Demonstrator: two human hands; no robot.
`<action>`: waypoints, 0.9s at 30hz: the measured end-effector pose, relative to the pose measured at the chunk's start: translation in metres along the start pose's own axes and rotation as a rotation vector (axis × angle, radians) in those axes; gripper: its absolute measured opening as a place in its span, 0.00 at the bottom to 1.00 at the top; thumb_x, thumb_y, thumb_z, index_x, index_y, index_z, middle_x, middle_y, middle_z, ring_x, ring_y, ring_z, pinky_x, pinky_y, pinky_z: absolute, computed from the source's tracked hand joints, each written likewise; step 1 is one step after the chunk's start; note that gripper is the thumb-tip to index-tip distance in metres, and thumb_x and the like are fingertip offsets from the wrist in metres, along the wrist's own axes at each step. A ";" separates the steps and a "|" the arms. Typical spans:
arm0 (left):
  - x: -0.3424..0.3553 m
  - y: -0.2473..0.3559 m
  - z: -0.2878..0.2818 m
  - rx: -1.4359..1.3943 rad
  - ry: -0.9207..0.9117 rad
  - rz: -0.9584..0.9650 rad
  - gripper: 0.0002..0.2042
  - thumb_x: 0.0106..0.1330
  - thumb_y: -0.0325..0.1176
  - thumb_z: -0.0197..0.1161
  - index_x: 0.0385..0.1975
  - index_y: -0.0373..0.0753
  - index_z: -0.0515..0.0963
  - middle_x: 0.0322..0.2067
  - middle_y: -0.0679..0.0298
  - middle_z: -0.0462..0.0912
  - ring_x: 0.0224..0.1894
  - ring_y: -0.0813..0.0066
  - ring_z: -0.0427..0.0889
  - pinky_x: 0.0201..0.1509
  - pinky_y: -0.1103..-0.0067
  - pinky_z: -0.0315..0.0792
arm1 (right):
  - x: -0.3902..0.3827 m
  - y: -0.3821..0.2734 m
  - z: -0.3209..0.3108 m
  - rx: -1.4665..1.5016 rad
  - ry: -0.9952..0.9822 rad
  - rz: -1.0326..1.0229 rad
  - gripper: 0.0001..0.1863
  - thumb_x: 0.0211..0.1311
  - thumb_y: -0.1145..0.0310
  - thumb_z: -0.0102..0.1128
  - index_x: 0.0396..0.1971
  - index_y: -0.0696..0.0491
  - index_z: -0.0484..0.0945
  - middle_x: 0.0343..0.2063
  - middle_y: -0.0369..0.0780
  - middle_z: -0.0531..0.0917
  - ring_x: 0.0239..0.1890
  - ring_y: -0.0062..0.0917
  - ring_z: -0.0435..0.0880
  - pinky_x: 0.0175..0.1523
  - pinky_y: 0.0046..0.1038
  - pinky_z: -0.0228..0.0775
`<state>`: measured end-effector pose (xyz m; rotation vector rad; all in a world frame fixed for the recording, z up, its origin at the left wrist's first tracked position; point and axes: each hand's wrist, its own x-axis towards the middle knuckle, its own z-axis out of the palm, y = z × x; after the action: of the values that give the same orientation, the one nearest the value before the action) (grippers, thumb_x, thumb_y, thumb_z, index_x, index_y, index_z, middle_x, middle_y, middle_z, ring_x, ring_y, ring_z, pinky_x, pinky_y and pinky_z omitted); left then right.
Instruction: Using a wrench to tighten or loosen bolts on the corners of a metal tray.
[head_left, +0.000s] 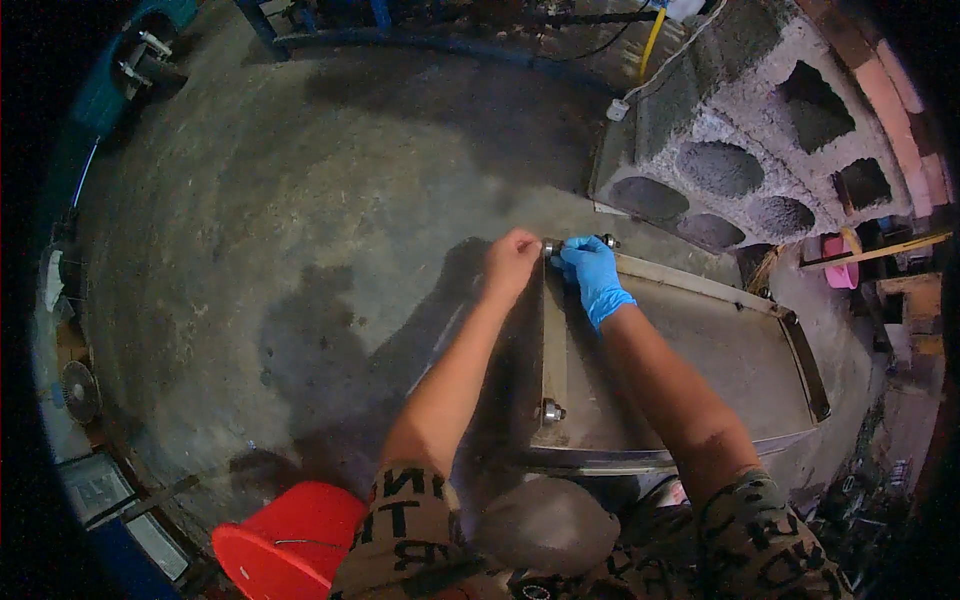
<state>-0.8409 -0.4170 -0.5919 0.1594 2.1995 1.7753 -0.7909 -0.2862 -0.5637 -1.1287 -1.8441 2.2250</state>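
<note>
A flat metal panel with raised side rails [700, 340] lies low in front of me on the right. Small metal rollers sit at its edges: one [550, 248] at the far left corner, a second [609, 241] just right of it, and another [551, 411] at the near left corner. My bare left hand [512, 265] is closed, its fingertips pinched against the left side of the far corner roller. In a blue glove, my right hand [592, 275] has its fingers curled at that roller's right side; what they grip is hidden.
A red bucket [295, 540] stands at my lower left. Hollow concrete blocks [720, 170] rise beyond the panel on the right. Blue metal framing [440, 42] runs along the far side. At the left edge are a round fan [80, 390] and a teal machine [110, 85] with a wheel.
</note>
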 end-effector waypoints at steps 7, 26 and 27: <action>-0.002 0.009 -0.002 0.012 0.000 0.002 0.06 0.57 0.29 0.59 0.31 0.35 0.76 0.28 0.63 0.80 0.33 0.75 0.77 0.39 0.79 0.69 | 0.001 0.007 -0.006 -0.076 -0.065 -0.063 0.05 0.54 0.74 0.57 0.32 0.54 0.77 0.26 0.34 0.80 0.26 0.19 0.77 0.30 0.20 0.66; -0.004 0.000 -0.017 -0.100 -0.059 -0.047 0.05 0.59 0.26 0.56 0.34 0.35 0.75 0.31 0.66 0.78 0.33 0.78 0.75 0.38 0.80 0.69 | 0.008 -0.008 -0.002 -0.863 -0.476 -0.387 0.11 0.56 0.64 0.52 0.31 0.56 0.77 0.27 0.46 0.81 0.28 0.33 0.80 0.33 0.31 0.70; -0.004 0.003 -0.011 -0.100 -0.073 -0.042 0.05 0.60 0.26 0.56 0.34 0.35 0.75 0.31 0.67 0.78 0.33 0.79 0.74 0.39 0.81 0.68 | 0.010 -0.006 0.000 -0.365 -0.311 -0.019 0.14 0.58 0.62 0.51 0.30 0.59 0.77 0.24 0.44 0.80 0.25 0.29 0.79 0.32 0.29 0.70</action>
<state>-0.8406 -0.4277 -0.5860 0.1520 2.0440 1.8220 -0.8007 -0.2796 -0.5632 -0.8279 -2.4498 2.2158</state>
